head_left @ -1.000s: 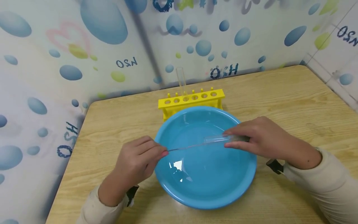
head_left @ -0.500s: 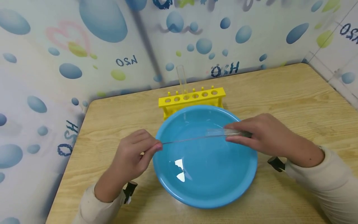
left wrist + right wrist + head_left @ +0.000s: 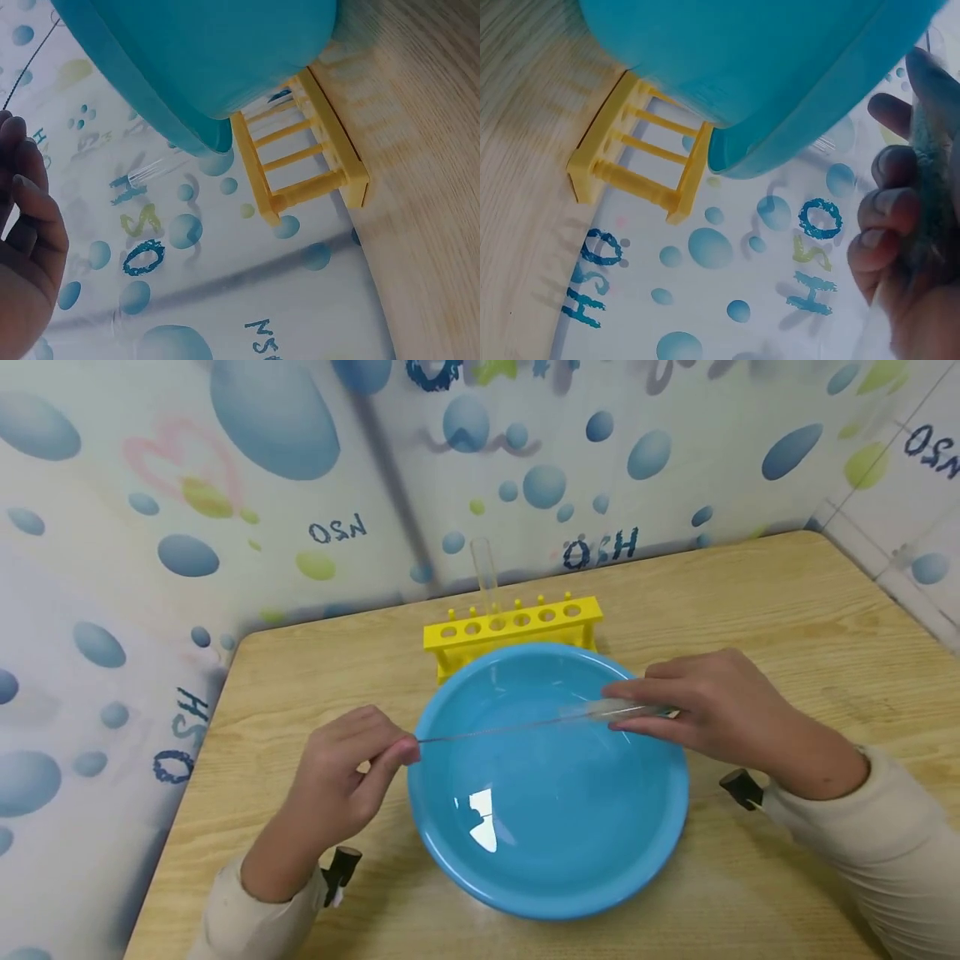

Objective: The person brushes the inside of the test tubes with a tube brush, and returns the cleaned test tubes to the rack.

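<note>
In the head view the left hand pinches the end of a thin wire handle at the basin's left side. That wire runs right into a clear test tube, which the right hand grips between thumb and fingers over the basin. The right wrist view shows fingers curled round the tube, with something pale and bristly inside. Beneath both hands is a blue basin; a bright reflection shows inside it.
Behind the basin stands a yellow rack with one clear test tube upright in it. The wooden table meets a patterned wall at the back.
The left hand has drawn left and slightly up with the wire end, and the right hand has moved a little right and up with the tube. Basin and rack have stayed put.
</note>
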